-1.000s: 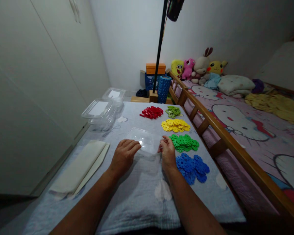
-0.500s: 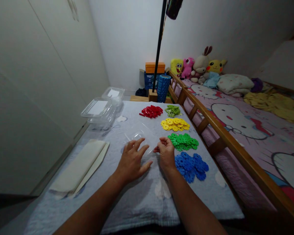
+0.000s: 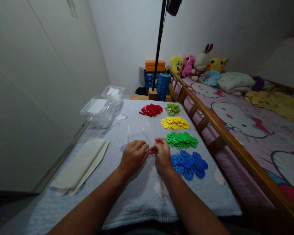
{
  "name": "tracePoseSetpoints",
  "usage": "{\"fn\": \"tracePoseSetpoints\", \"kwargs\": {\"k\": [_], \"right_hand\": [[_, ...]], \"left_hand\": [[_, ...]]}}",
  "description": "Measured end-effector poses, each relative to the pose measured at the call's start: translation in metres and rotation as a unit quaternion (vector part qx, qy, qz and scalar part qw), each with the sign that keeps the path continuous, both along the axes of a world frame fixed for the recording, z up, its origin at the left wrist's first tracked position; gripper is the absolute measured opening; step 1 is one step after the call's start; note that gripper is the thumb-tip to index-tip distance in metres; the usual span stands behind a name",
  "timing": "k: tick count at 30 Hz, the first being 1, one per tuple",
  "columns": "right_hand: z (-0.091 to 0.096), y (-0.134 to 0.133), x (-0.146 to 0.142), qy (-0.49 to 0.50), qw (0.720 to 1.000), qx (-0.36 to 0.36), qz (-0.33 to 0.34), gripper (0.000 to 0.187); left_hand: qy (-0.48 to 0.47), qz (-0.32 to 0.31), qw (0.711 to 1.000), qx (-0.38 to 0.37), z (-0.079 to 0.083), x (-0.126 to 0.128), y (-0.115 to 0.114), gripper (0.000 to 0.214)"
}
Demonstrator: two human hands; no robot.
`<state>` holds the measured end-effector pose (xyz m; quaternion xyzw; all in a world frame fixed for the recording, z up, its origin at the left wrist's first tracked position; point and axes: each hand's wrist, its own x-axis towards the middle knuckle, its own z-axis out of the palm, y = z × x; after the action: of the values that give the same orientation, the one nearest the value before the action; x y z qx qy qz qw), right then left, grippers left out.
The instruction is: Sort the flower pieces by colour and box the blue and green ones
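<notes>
A clear, thin piece of plastic that looks like a bag [image 3: 140, 129] lies on the cloth in front of me, its near edge at my fingers. My left hand [image 3: 135, 155] is closed at that edge, thumb and fingertips together; the fingers partly hide the grip. Close beside it, my right hand [image 3: 162, 152] pinches the near right corner, with its fingertips almost touching the left ones. Right of my right hand are piles of flower-shaped plastic pieces, blue [image 3: 189, 164] and green [image 3: 181, 139].
Farther back lie yellow pieces [image 3: 175, 122], light green pieces [image 3: 172, 109] and red pieces [image 3: 152, 110]. Clear lidded boxes [image 3: 98, 107] stand at the table's back left; a folded beige cloth [image 3: 79, 164] lies nearer. A wooden bed rail [image 3: 218, 130] runs along the right.
My left hand has gone from spread fingers over the plastic to closed fingers at its near edge. The plastic has turned slightly, and my right hand has moved a little left.
</notes>
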<state>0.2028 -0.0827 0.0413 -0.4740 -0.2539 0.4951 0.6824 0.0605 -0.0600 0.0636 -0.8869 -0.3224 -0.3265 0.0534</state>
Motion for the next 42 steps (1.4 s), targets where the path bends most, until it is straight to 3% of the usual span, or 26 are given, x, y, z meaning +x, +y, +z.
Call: {"fn": "tracePoseSetpoints", "kwargs": {"k": [14, 33, 38, 42], "right_hand": [[0.005, -0.004, -0.006, 0.063, 0.997, -0.004, 0.047, 0.029], [0.004, -0.004, -0.003, 0.098, 0.99, -0.023, 0.098, 0.025], [-0.003, -0.002, -0.003, 0.033, 0.996, -0.036, 0.073, 0.035], [-0.002, -0.005, -0.002, -0.15, 0.987, -0.04, 0.043, 0.038]], "left_hand": [[-0.042, -0.006, 0.999, -0.002, -0.003, -0.003, 0.006, 0.02], [-0.113, -0.021, 0.989, -0.096, -0.001, -0.003, 0.006, 0.013], [-0.124, -0.018, 0.989, -0.073, 0.0, -0.003, 0.004, 0.013], [-0.144, 0.013, 0.989, -0.021, 0.002, -0.009, 0.004, 0.011]]}}
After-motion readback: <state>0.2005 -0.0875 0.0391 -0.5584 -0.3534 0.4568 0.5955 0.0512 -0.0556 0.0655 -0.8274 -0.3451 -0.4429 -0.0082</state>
